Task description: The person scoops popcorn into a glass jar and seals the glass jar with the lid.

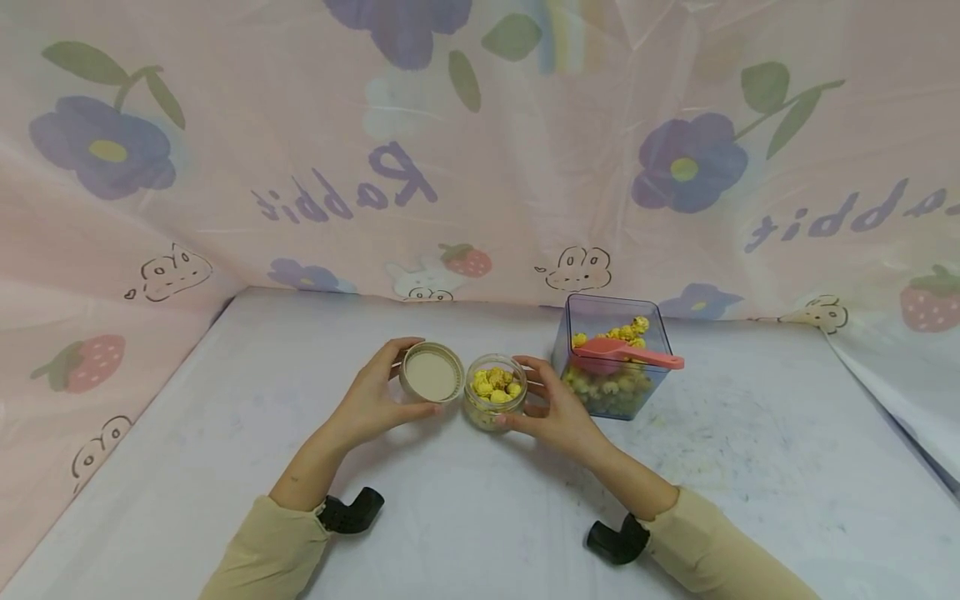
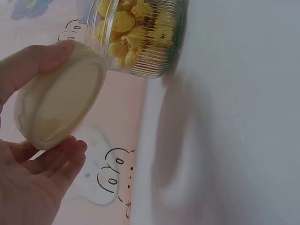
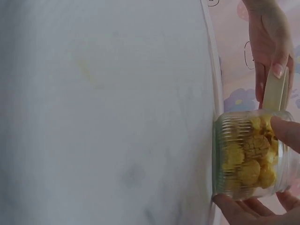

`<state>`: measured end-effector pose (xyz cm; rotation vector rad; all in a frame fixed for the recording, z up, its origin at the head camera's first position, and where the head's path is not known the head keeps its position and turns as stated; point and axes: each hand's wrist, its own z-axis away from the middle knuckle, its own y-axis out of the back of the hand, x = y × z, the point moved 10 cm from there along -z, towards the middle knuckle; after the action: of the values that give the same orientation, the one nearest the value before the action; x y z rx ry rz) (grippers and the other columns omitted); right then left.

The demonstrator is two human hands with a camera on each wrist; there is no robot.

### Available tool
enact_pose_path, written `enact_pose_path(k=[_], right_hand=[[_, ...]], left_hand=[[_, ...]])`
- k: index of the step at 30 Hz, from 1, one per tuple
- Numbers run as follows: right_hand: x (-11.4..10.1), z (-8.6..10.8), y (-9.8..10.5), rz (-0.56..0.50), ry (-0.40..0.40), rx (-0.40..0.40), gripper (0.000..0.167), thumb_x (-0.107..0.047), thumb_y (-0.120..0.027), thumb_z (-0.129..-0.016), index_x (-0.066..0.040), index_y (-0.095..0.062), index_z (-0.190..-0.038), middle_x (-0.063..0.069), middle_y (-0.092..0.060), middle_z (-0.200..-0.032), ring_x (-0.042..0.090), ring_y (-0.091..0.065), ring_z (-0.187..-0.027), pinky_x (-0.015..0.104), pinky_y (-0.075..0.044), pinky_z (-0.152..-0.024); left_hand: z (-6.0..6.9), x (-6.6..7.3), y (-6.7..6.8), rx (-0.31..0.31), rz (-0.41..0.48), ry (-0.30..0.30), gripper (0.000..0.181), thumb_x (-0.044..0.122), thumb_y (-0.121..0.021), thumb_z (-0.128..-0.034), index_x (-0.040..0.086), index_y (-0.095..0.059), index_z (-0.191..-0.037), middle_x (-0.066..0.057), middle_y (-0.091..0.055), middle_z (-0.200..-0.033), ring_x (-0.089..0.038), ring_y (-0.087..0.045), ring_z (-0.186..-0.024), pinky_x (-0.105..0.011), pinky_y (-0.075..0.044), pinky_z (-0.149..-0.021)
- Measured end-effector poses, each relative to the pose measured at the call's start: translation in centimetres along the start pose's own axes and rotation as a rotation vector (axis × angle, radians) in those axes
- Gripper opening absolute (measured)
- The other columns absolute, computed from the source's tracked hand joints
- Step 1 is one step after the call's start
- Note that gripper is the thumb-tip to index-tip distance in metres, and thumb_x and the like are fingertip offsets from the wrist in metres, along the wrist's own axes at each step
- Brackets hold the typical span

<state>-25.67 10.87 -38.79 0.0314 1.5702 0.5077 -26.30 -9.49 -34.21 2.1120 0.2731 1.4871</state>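
A cream-coloured jar lid is gripped at its edge by my left hand, tilted so its inner side shows in the head view. Just right of it stands a clear ribbed glass jar filled with yellow popcorn. My right hand holds the jar from its right side, thumb at the front and fingers behind. In the left wrist view the lid is close beside the jar's mouth, above the table. The jar's base rests on the table.
Behind my right hand, a clear bluish square container holds more popcorn. A coral-pink scoop lies across its top, handle pointing right. The white table meets a pink patterned cloth at the back.
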Motion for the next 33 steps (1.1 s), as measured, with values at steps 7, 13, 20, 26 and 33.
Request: enact_pose_path(k=[7,13,20,26,33], right_hand=[[-0.1,0.1,0.0,-0.002,0.008,-0.003,0.077,-0.014,-0.080,-0.079,-0.013,-0.036,-0.143,0.021,-0.043,-0.142,0.041,-0.043,-0.132,0.047,-0.044,-0.102],[-0.1,0.1,0.0,0.000,0.013,0.001,0.077,-0.013,-0.080,-0.079,-0.012,-0.036,-0.143,0.022,-0.043,-0.141,0.042,-0.043,-0.131,0.047,-0.044,-0.101],[0.0,0.0,0.0,0.005,0.019,0.002,0.077,-0.013,-0.080,-0.079,-0.012,-0.036,-0.143,0.022,-0.044,-0.141,0.042,-0.044,-0.131,0.047,-0.045,-0.101],[0.0,0.0,0.0,0.012,0.020,0.002,0.077,-0.013,-0.080,-0.079,-0.012,-0.036,-0.143,0.022,-0.044,-0.141,0.041,-0.044,-0.131,0.048,-0.045,-0.101],[-0.1,0.1,0.0,0.005,0.022,0.003,0.078,-0.012,-0.079,-0.079,-0.012,-0.036,-0.143,0.022,-0.043,-0.142,0.041,-0.044,-0.131,0.047,-0.044,-0.101]], left_hand=[[-0.1,0.4,-0.2,-0.022,0.099,-0.021,0.086,0.007,-0.086,-0.0676,0.004,-0.038,-0.139,-0.016,-0.052,-0.134,-0.035,-0.045,-0.127,-0.050,-0.036,-0.109],[-0.3,0.4,-1.0,-0.061,0.261,-0.033,0.087,0.002,-0.083,-0.0703,0.012,-0.035,-0.142,-0.013,-0.045,-0.138,-0.035,-0.048,-0.127,-0.043,-0.036,-0.110],[-0.5,0.2,-2.2,-0.113,0.461,-0.021,0.088,-0.004,-0.078,-0.0744,0.019,-0.031,-0.145,-0.015,-0.038,-0.140,-0.037,-0.050,-0.123,-0.028,-0.051,-0.094],[-0.7,-0.1,-2.6,-0.117,0.494,0.001,0.090,-0.003,-0.078,-0.0757,0.025,-0.031,-0.146,-0.013,-0.035,-0.140,-0.035,-0.050,-0.123,-0.031,-0.053,-0.090],[-0.9,0.0,-2.8,-0.098,0.498,0.023,0.093,0.000,-0.080,-0.0738,0.017,-0.026,-0.147,-0.015,-0.033,-0.142,-0.034,-0.046,-0.128,-0.036,-0.048,-0.100]])
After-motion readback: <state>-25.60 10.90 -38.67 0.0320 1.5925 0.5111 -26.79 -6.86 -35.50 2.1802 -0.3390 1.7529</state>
